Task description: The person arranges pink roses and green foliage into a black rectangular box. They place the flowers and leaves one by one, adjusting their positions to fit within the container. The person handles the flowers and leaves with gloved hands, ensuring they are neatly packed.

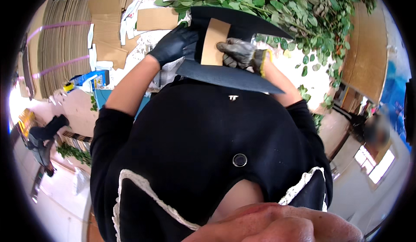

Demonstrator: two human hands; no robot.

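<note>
My right hand [240, 53], in a grey-stained work glove with a yellow cuff edge, is closed at the right side of a brown cardboard strip [213, 38]. Its thumb presses on the strip's face. The strip lies within a large black flexible sheet [225, 75], whose near and far sides curve up around it. My left hand [173, 47], in a black glove, rests with fingers stretched out at the sheet's left end. Its fingertips blend into the black surface, so their exact contact is hard to see.
Leafy green stems [277, 4] cover the far and right parts of the white worktop [310, 60], with loose leaves there. Flat cardboard [65, 43] is stacked at left, near cardboard pieces [157, 19] and a blue box [102, 77]. Another person [41, 142] is at far left.
</note>
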